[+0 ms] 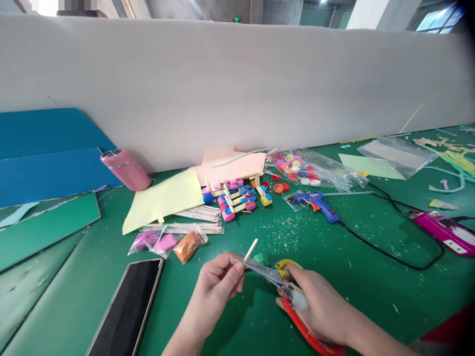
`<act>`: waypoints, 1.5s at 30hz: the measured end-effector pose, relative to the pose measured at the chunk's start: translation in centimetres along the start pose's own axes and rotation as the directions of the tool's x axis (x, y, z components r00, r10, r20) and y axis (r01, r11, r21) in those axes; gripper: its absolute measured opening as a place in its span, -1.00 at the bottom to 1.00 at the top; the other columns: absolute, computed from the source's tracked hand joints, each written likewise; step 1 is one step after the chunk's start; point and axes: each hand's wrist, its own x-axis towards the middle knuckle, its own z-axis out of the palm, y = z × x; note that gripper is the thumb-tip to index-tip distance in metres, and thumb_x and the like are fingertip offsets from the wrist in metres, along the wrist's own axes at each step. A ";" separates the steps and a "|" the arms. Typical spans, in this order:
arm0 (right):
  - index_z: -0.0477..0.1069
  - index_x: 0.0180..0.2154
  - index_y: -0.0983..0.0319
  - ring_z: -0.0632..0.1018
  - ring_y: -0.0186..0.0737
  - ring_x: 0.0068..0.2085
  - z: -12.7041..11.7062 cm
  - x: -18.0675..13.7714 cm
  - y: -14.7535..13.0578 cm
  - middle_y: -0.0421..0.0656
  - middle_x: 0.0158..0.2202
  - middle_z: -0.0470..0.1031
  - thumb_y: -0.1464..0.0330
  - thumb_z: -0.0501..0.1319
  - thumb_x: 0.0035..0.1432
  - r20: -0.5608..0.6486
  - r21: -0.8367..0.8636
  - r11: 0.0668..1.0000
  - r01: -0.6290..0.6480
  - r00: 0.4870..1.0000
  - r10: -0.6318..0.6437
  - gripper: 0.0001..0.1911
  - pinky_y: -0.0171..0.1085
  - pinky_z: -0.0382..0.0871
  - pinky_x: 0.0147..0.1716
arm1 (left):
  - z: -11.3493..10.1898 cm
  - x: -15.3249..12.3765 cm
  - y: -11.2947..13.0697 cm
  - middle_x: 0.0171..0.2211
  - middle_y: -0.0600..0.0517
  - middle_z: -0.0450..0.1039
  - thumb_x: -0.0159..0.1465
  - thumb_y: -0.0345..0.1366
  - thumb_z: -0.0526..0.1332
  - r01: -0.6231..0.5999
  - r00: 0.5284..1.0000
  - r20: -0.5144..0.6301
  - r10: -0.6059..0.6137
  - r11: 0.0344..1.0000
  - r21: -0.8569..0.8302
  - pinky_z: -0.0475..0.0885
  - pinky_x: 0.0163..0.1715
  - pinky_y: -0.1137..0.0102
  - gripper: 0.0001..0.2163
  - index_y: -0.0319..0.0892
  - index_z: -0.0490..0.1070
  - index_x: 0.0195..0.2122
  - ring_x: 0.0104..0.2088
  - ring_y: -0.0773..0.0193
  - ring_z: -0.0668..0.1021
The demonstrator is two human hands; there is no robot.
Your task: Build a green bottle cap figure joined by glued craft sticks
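The left hand (218,282) pinched a stick (251,248) between thumb and forefinger, its tip slanting up above the table (371,291). The right hand (322,301) had its fingers curled round the handles of the scissors (273,278), whose blades reached the stick beside the left thumb. A cap (261,258) lay just beyond the blades, the phone (128,309) well to the left
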 end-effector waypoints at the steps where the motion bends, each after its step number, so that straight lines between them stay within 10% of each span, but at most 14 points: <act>1: 0.17 -0.38 0.18 0.37 -0.27 -0.53 0.1 0.0 0.1 -0.21 -0.49 0.39 0.27 0.10 0.09 -0.012 -0.007 1.000 -0.004 1.000 0.004 -0.86 -0.35 0.08 -0.59 | 0.2 0.0 0.0 -0.67 0.13 0.22 0.14 -0.15 0.18 -0.038 0.997 -0.059 0.041 0.998 0.059 0.02 -0.67 0.53 -0.74 -0.22 0.32 -0.57 -0.64 0.45 0.17; 5: 0.17 -0.37 0.17 0.40 -0.25 -0.47 0.1 0.2 0.0 -0.21 -0.44 0.41 0.21 0.15 0.06 -0.059 -0.011 1.000 -0.007 0.998 0.006 -0.79 -0.34 0.13 -0.53 | 0.3 0.2 0.0 -0.66 0.11 0.22 0.15 -0.21 0.18 -0.155 0.970 -0.150 0.189 0.965 0.213 0.11 -0.61 0.50 -0.74 -0.21 0.30 -0.62 -0.59 0.40 0.23; 11: 0.16 -0.37 0.16 0.38 -0.27 -0.50 -0.2 0.2 -0.4 -0.23 -0.47 0.38 0.26 0.15 0.06 -0.035 0.024 0.999 0.038 0.999 -0.037 -0.83 -0.35 0.13 -0.54 | -0.2 0.1 -0.2 -0.70 0.18 0.13 0.15 -0.13 0.18 -0.053 0.998 0.040 0.056 0.995 -0.090 -0.04 -0.68 0.52 -0.73 -0.23 0.32 -0.53 -0.66 0.47 0.10; 20: 0.19 -0.34 0.17 0.40 -0.23 -0.45 -0.4 0.5 0.1 -0.20 -0.43 0.40 0.23 0.15 0.06 -0.038 -0.028 1.000 0.016 0.999 -0.017 -0.81 -0.33 0.15 -0.51 | 0.4 0.2 -0.2 -0.65 0.14 0.24 0.14 -0.15 0.21 -0.079 0.992 -0.099 0.081 0.997 0.019 0.03 -0.65 0.54 -0.74 -0.23 0.33 -0.57 -0.62 0.46 0.20; 37: 0.17 -0.22 0.16 0.41 -0.27 -0.48 -1.4 0.3 0.8 -0.26 -0.43 0.41 0.24 0.25 -0.02 -0.115 0.075 0.994 0.077 0.991 -0.068 -0.65 -0.34 0.27 -0.51 | -0.8 -0.2 -0.1 -0.76 0.23 0.05 0.19 -0.22 0.17 -0.047 0.982 0.139 0.131 0.871 -0.489 -0.05 -0.64 0.52 -0.81 -0.22 0.40 -0.46 -0.70 0.52 0.05; 45: 0.25 -0.08 0.27 0.47 0.03 -0.12 -2.9 1.0 6.6 0.03 -0.10 0.42 0.18 0.19 0.00 -0.407 -0.297 0.945 -0.138 0.913 0.005 -0.54 -0.07 0.36 -0.17 | -0.4 -0.3 0.4 -0.62 0.15 0.16 0.24 -0.20 0.08 -0.169 0.985 0.026 0.168 0.952 0.256 0.07 -0.62 0.52 -0.78 -0.23 0.34 -0.44 -0.59 0.43 0.19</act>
